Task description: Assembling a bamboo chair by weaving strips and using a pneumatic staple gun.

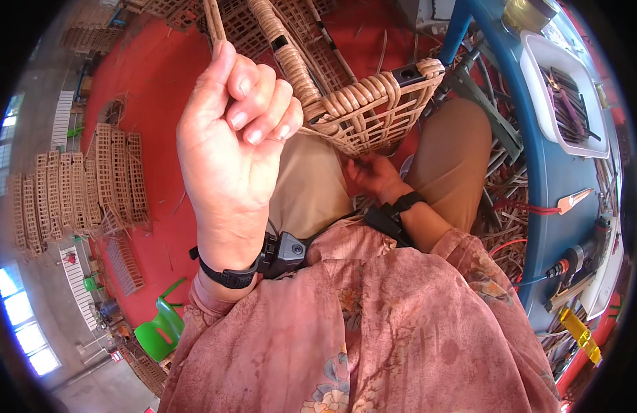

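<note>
My left hand (239,117) is raised, its fingers curled and the thumb pinching a flat rattan strand (214,19) that runs up out of view. In front of me stands a woven rattan frame (366,103), with tight wrapping along its bars and open lattice on its near side. A dark bare patch (408,74) shows near its right corner. Low against the lattice, between my knees, is my right hand (380,179). Its fingers are bent and partly hidden by the frame's lower edge, so what they grip cannot be made out.
At right a blue table (545,206) carries a white tray (563,96) of dark sticks, a pointed blade tool (574,200) and a power tool (573,265). Rattan scraps (501,234) lie beneath. Stacked woven panels (78,186) and a green chair (160,327) stand left.
</note>
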A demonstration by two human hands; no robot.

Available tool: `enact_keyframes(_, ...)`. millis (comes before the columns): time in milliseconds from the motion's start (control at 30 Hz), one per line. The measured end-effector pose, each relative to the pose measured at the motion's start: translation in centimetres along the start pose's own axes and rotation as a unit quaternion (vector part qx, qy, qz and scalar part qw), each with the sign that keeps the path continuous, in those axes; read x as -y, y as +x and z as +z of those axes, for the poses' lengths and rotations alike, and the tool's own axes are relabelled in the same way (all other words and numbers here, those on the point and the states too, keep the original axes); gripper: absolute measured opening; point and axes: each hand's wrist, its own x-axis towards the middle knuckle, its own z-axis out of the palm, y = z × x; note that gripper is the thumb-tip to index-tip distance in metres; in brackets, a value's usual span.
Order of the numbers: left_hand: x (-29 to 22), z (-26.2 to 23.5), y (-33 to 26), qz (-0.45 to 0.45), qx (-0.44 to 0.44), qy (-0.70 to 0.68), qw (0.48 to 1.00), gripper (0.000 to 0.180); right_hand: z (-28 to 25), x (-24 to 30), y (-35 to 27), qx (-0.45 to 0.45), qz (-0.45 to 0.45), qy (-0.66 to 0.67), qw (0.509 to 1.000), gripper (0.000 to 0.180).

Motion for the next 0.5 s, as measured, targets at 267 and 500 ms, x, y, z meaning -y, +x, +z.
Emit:
enact_keyframes(267, 0.4, -0.4, 0.7, -0.002, 0.001, -0.001, 1.000, 0.039, 2.3, -1.2, -3.4, 0.051, -0.011, 0.037, 0.998, 0.041)
enact_keyframes(500, 0.3, -0.2, 0.7, -0.012, 0.021, -0.013, 1.000, 0.039, 3.6, -1.5, -5.0, 0.102, 0.002, 0.046, 0.994, 0.037)
